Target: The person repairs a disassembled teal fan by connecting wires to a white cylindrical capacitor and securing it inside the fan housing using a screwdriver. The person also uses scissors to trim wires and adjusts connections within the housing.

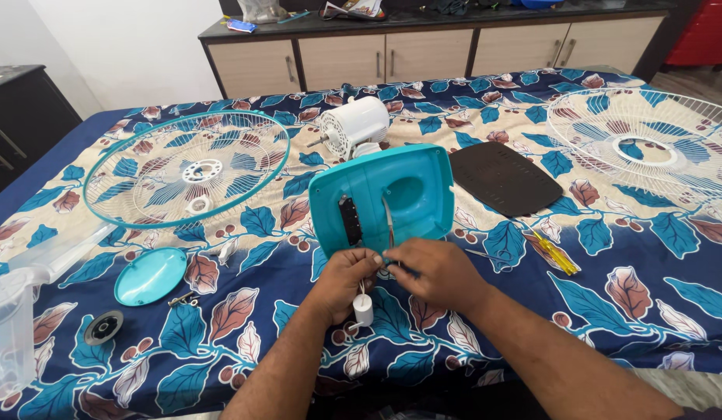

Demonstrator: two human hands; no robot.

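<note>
Two bare hands meet in the middle, low over a table (610,311) covered with a blue cloth full of big leaf shapes. The left hand (347,274) and the right hand (437,274) are close together, fingertips almost touching. Both are pinched shut on thin wires (388,257) that come out of a teal plastic housing (384,194). The right hand's grip is closed on a dark bit of wire. The left hand's grip is closed on a thin wire, and a small white cylinder (363,309) hangs from it just under the hand.

The teal housing stands tilted on the cloth just past the hands, with its hollow side facing them. A small black block (349,221) sits inside it on the left.

Behind the housing lies a white motor (353,124) with a short shaft. To the left lies a round wire fan guard with a teal rim (186,167). Near it, closer to the front, is a round teal cap (151,275) and a little dark disc (103,327). A clear plastic fan blade (19,311) shows at the far left edge.

To the right of the housing lies a dark brown flat plate (505,177). A yellow screwdriver (557,253) lies near it. A white wire fan guard (648,140) lies at the far right.
</note>
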